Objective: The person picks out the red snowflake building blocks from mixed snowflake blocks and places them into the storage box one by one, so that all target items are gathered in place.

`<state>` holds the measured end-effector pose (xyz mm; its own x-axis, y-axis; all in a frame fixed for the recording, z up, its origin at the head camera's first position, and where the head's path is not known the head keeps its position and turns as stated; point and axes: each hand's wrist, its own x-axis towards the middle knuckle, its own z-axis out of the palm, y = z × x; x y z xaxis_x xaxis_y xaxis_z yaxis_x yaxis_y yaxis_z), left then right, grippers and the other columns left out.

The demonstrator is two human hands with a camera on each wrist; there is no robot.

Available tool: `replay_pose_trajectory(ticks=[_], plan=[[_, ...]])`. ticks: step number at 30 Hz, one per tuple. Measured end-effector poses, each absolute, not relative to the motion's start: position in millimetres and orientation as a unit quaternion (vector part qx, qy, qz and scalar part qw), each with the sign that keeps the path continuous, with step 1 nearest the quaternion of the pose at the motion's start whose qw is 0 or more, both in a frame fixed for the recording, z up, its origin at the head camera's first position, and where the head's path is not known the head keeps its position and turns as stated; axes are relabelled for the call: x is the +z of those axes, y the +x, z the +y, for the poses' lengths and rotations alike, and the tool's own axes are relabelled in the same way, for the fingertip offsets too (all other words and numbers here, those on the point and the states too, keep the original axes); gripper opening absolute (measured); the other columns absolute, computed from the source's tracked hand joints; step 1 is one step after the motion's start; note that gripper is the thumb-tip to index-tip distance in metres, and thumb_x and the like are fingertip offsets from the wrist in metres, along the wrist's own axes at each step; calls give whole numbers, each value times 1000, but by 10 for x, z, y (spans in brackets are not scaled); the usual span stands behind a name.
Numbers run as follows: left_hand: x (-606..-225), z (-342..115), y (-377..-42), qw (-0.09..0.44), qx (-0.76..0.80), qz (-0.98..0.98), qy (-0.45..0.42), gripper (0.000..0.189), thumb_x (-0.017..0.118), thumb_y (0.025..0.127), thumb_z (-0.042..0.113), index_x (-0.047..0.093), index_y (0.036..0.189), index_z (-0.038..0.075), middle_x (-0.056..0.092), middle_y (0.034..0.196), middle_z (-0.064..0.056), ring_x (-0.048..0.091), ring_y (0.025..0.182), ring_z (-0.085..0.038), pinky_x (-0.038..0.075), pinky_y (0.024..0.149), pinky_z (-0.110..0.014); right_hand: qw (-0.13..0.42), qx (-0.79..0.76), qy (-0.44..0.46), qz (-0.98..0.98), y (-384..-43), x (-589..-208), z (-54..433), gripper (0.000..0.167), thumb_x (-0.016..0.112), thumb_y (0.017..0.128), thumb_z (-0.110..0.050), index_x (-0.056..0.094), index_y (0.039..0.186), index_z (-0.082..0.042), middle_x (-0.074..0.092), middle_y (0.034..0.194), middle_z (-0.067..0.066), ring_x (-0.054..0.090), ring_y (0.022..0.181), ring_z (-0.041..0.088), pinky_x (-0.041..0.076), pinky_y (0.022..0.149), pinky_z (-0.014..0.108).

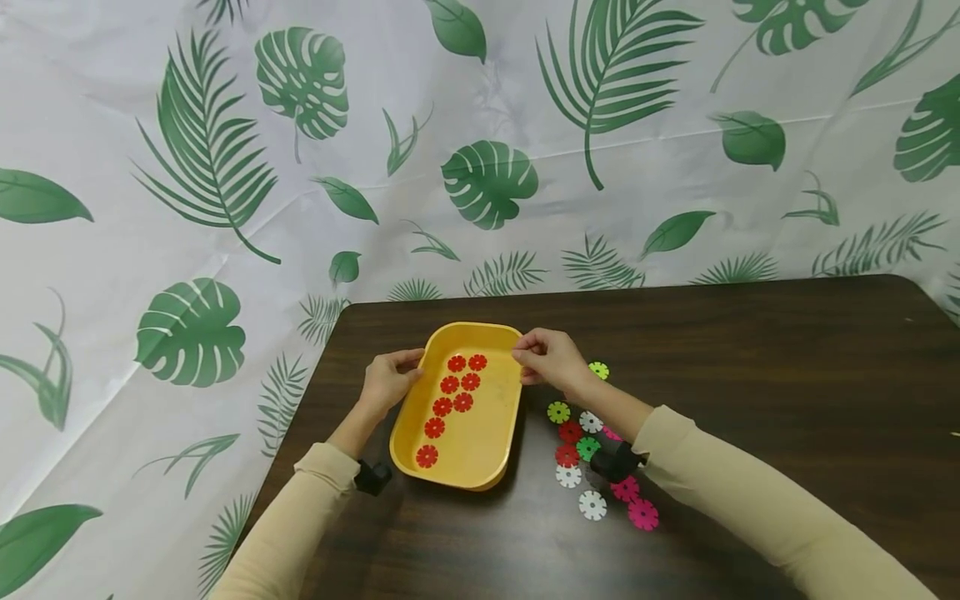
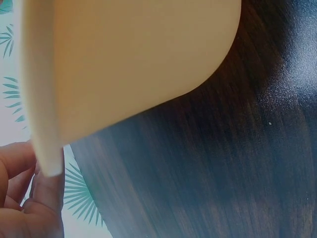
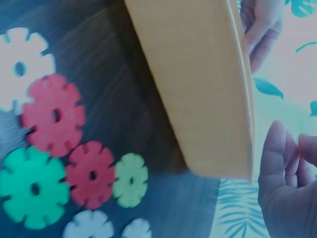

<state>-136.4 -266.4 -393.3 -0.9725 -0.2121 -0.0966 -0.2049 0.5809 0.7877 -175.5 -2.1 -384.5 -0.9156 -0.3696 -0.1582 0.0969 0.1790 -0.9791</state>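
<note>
In the head view, a yellow plastic tray point(image 1: 491, 433) stands on the table with several red notched discs point(image 1: 442, 407) in two rough rows along its left side. My left hand point(image 1: 386, 382) holds the tray's left rim; the left wrist view shows fingers point(image 2: 47, 191) against the rim. Bent fingers and a thumb close together mark my right hand point(image 1: 553, 360), at the tray's far right rim. In the right wrist view this hand appears beyond the tray wall point(image 3: 203, 99). Whether anything lies between its fingertips is hidden.
Loose notched discs lie right of the tray under my right forearm: a green disc point(image 1: 588, 448), a white disc point(image 1: 592, 505), a pink disc point(image 1: 643, 514), red ones and a yellow-green disc point(image 1: 558, 412). The dark wooden table point(image 1: 750, 375) meets a leaf-patterned sheet point(image 1: 420, 192) behind.
</note>
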Motion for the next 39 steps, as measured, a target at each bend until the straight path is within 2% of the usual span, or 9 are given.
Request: replay_pose_trajectory(ticks=[3, 10, 17, 21, 26, 32, 39], plan=[[-3928, -2664, -1360, 4, -444, -889, 115, 36, 64, 87, 2, 62, 123, 2, 65, 112, -19, 64, 96, -28, 57, 80, -33, 180, -638, -87, 744, -1734, -3896, 84, 17, 60, 91, -8, 58, 104, 4, 55, 78, 10, 58, 62, 15, 57, 75, 46], [-3916, -2664, -1368, 7, -441, -890, 115, 35, 63, 87, 2, 62, 123, 2, 66, 111, -19, 64, 96, -28, 57, 79, -33, 180, -631, -76, 751, -1641, -4030, 337, 19, 61, 91, -8, 58, 104, 5, 56, 78, 9, 58, 62, 13, 59, 70, 35], [-3910, -2659, -1372, 7, -440, -891, 114, 35, 64, 87, 2, 62, 122, 1, 66, 111, -19, 64, 96, -28, 57, 79, -32, 186, -607, -77, 769, -1556, -4177, 534, 21, 62, 90, -9, 59, 105, 6, 60, 85, 18, 61, 65, 17, 59, 70, 35], [-3908, -2661, -1372, 8, -438, -892, 114, 35, 64, 87, 2, 62, 122, 1, 66, 111, -19, 64, 95, -28, 58, 78, -32, 188, -597, -87, 775, -1503, -4242, 612, 23, 64, 89, -9, 60, 105, 7, 61, 87, 19, 62, 70, 21, 59, 71, 35], [-3910, -2669, -1368, 7, -438, -891, 117, 35, 63, 87, 2, 62, 122, 1, 66, 110, -19, 64, 95, -28, 57, 79, -33, 195, -580, -108, 783, -1418, -4286, 661, 23, 64, 88, -6, 60, 106, 8, 62, 87, 16, 61, 72, 19, 59, 70, 33], [-3910, -2670, -1368, 8, -442, -890, 116, 35, 64, 87, 2, 63, 122, 1, 66, 109, -19, 64, 94, -27, 58, 79, -33, 167, -534, -140, 817, -1342, -4313, 673, 21, 67, 84, -4, 64, 102, 5, 62, 83, 9, 54, 72, 15, 53, 63, 20], [-3911, -2666, -1361, 7, -444, -889, 112, 35, 64, 87, 2, 62, 122, 1, 66, 110, -19, 64, 96, -28, 57, 80, -33, 132, -487, -173, 846, -1273, -4357, 679, 21, 73, 79, -6, 66, 97, 4, 62, 83, 8, 54, 71, 14, 51, 62, 19]])
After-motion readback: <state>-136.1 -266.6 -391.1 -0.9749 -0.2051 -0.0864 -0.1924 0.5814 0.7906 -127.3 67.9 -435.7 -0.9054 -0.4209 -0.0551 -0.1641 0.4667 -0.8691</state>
